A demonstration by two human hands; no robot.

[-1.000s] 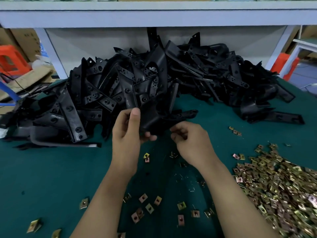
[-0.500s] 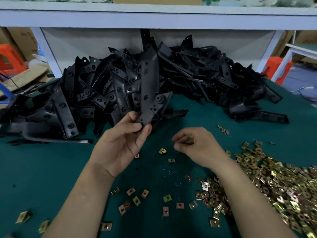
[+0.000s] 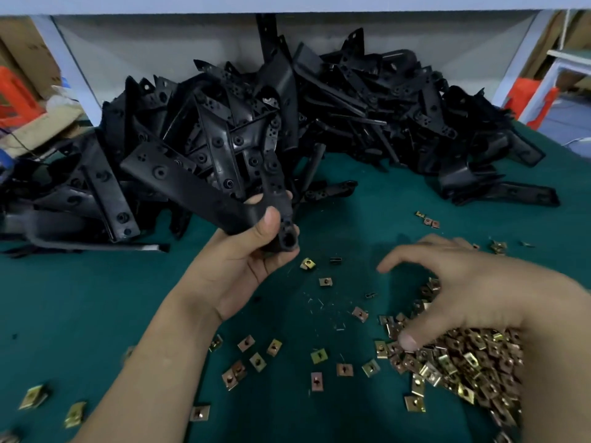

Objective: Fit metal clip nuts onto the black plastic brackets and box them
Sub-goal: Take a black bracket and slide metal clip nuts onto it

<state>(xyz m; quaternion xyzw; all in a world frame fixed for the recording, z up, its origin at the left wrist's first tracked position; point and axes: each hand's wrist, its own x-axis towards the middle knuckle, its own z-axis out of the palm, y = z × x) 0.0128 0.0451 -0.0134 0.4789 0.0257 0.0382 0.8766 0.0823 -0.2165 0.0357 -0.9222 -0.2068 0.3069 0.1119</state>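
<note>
My left hand [image 3: 252, 260] grips a black plastic bracket [image 3: 204, 190] near its lower corner, thumb across its front; the long arm slants up to the left. My right hand [image 3: 463, 286] hovers palm down over the near edge of a heap of brass-coloured clip nuts [image 3: 463, 366], fingers spread and relaxed, thumb tip close to the nuts. I cannot tell whether it touches them. Single clip nuts [image 3: 319, 356] lie scattered on the green mat between my forearms.
A big pile of black brackets [image 3: 351, 100] fills the back of the green table [image 3: 80, 298], under a white shelf. Cardboard boxes and an orange stool [image 3: 12, 94] stand at the left, another orange stool at the right. No packing box shows.
My left hand has turned the bracket so its long arm points up-left. My right hand has moved right and down, opening over the clip nut heap.
</note>
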